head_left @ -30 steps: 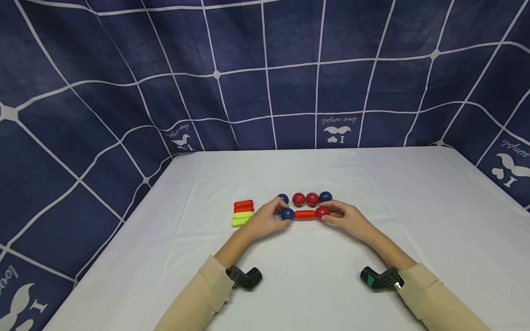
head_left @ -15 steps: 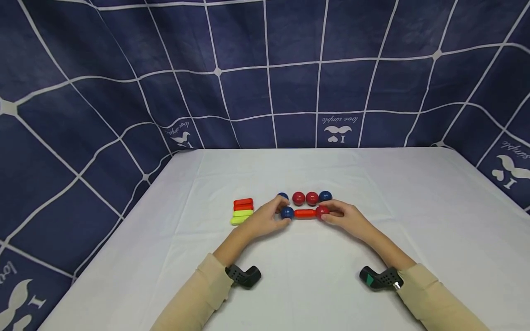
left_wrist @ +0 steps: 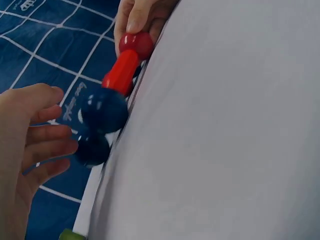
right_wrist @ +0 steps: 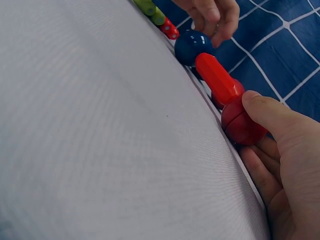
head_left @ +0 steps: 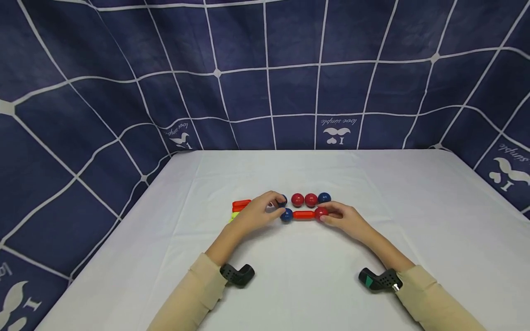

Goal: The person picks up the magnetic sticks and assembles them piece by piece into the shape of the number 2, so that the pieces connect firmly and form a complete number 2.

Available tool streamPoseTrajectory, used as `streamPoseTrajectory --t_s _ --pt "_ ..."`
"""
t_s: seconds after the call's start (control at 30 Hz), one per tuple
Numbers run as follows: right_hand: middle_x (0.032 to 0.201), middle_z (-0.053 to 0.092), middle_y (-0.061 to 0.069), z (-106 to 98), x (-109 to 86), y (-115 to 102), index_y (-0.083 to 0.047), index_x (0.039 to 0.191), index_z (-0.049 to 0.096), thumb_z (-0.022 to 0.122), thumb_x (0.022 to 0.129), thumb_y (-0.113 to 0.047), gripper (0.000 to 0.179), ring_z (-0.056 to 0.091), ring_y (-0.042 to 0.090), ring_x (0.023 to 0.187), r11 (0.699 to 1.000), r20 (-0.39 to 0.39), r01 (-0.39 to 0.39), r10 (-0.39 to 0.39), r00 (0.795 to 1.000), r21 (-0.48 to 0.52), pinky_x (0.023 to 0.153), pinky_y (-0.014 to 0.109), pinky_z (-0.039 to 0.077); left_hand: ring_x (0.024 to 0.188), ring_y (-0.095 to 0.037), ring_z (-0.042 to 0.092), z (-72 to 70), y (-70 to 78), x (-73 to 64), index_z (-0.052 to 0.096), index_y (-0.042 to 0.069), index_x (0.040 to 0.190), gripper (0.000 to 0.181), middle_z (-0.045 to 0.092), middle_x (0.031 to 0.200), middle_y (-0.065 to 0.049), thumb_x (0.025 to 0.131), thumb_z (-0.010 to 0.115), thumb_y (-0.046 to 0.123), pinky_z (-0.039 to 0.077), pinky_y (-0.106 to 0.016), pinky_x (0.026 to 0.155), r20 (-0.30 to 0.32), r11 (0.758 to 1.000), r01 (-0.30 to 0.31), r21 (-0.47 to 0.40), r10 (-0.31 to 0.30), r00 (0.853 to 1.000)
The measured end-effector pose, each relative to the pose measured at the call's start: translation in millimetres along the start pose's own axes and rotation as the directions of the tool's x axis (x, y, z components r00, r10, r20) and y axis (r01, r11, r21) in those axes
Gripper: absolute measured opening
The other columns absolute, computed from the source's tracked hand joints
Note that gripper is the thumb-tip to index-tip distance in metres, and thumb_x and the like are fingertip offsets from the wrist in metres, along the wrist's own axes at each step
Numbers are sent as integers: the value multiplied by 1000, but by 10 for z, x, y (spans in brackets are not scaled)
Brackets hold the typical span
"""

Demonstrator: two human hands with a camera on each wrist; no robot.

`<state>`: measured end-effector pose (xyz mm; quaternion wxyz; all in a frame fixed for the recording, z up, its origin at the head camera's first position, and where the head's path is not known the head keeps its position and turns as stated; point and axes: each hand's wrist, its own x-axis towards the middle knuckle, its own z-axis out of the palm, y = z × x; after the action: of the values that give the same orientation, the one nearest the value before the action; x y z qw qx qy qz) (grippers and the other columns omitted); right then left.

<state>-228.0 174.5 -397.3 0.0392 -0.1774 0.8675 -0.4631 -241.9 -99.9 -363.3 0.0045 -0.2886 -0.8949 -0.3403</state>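
A red stick joins a blue ball on its left to a red ball on its right, lying level on the white cloth. My right hand pinches the red ball between thumb and fingers. Beside the blue end, my left hand is loosely spread with nothing in its grasp; the left wrist view shows its fingers apart from the joined blue ball. Its fingertips are close to a second blue ball behind; whether they touch it I cannot tell.
Two loose red balls and another blue ball stand in a row just behind the joined piece. Red sticks and yellow-green sticks lie to the left, partly covered by the left hand. A dark blue gridded curtain hangs behind the table.
My left hand has let go of the joined blue ball and shifted slightly left and back, now covering more of the sticks. The right hand keeps its hold on the red ball.
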Motion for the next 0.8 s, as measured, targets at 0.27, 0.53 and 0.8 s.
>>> streamPoseTrajectory --t_s 0.27,0.53,0.8 --pt "122 56 15 0 6 0 -7 123 54 62 85 -31 45 58 25 103 1000 1 -5 5 1000 0 86 32 50 91 -17 57 -245 -253 0 66 10 99 18 65 96 -2 89 56 21 46 -38 85 -180 999 40 -33 -46 983" --pt "122 56 15 -6 20 4 -7 123 54 62 86 -31 45 58 25 104 1000 -1 2 -2 1000 -7 87 32 49 95 -22 56 -491 -561 -87 66 8 102 20 65 101 -8 88 58 20 43 -39 89 -222 984 174 -31 -177 959" --pt "121 56 16 -4 7 3 -7 123 54 62 85 -31 45 58 25 103 1000 2 1 -1 1000 -9 86 32 50 94 -20 52 -474 -776 -161 65 11 107 26 62 105 -6 86 60 26 42 -34 85 -82 940 336 -61 -340 937"
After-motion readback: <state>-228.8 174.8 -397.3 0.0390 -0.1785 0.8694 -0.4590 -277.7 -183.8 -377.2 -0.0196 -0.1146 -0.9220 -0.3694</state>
